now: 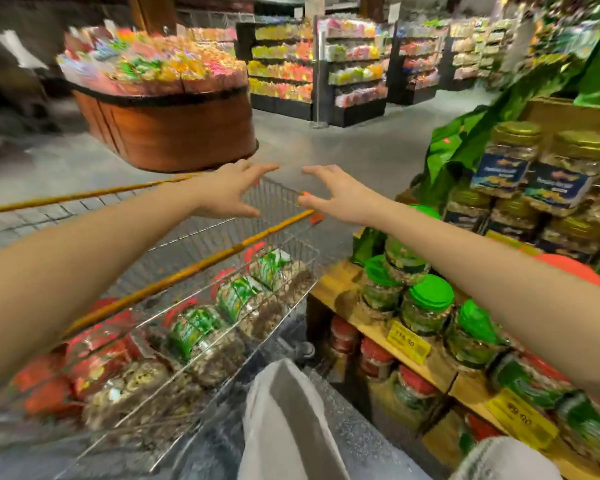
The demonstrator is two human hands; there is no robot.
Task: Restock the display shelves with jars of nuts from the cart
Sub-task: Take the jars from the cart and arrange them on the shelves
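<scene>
2 bare arms stretch forward over a wire cart (201, 267). The left hand (229, 192) and right hand (340, 194) hover apart above its far end, fingers spread and slightly hooked, holding nothing. Blurred jars of nuts (194, 334) with green and red labels fill the cart. Just right of it, wooden display shelves (329, 282) hold green-lidded jars (426, 303), with red-lidded jars (374, 351) below.

Not much can be read here, tbh. Digits are printed on two yellow tags stuck on the shelf (334, 285) edge at lower right. The near tag (522, 419) seems to say 59.90. The far tag (409, 341) is too blurred to be trusted. At upper right, the blue labels (499, 172) on the gold-lid jars (516, 147) can't be made out.
</scene>
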